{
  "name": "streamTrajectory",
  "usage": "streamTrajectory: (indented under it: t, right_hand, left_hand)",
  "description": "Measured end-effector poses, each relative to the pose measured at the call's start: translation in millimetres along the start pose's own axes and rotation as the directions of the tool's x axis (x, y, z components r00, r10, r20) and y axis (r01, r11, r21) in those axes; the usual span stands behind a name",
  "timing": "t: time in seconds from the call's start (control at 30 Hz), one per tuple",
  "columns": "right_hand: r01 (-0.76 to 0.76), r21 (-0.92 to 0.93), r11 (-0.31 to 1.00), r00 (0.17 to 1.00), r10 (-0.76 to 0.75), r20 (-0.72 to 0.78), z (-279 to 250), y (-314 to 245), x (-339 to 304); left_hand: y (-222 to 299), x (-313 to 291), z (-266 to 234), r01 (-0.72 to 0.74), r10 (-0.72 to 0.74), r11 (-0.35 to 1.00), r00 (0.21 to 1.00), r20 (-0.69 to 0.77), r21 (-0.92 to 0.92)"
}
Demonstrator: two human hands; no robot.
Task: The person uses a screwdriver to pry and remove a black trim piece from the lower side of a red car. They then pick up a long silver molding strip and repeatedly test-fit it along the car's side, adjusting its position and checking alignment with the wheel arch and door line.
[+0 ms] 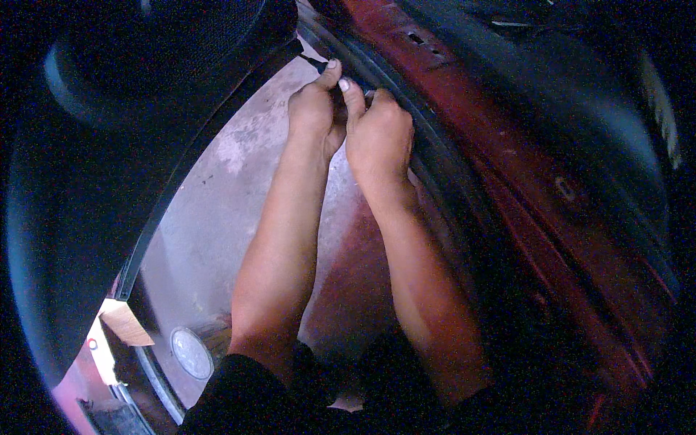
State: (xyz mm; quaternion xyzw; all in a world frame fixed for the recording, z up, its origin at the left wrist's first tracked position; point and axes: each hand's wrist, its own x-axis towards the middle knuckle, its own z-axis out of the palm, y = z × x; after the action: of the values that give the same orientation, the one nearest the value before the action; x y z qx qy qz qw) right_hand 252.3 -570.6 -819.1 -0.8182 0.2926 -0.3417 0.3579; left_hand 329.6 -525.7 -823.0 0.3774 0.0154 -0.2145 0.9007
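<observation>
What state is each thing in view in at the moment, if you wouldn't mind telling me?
Left hand: fingers bent, thumb raised; any grip hidden
Right hand: fingers curled, beside the left; any grip hidden
Car door: open
Red car frame: exposed, small openings showing
Floor: patchy, partly shadowed
Cardboard: tilted, brightly lit

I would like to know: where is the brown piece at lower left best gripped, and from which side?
Probably pinch the brown piece at its lower right corner, coming from the right. It looks flat, and that corner points away from the door, while its upper end sits close to the door's edge in this view.
</observation>
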Motion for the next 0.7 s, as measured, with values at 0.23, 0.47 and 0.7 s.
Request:
streamTrajectory:
  t: [0.23,0.47,0.7]
  right_hand:
    - [-0.006,-0.003,1.000,0.997,0.006,0.071,-4,-1,0]
    - [0.068,0.108,0.992,0.997,-0.064,-0.039,4,12,-7]
    - [0.072,0.173,0.982,0.989,-0.047,-0.142,3,7,-8]
  left_hand:
    - [3,26,-34,0.088,-0.081,0.994,0.992,0.097,-0.071]
    - [-8,27,-3,-0.120,0.106,0.986,0.987,-0.121,-0.113]
    - [-5,21,9,-0.170,0.157,0.984,0.971,-0.178,-0.061]
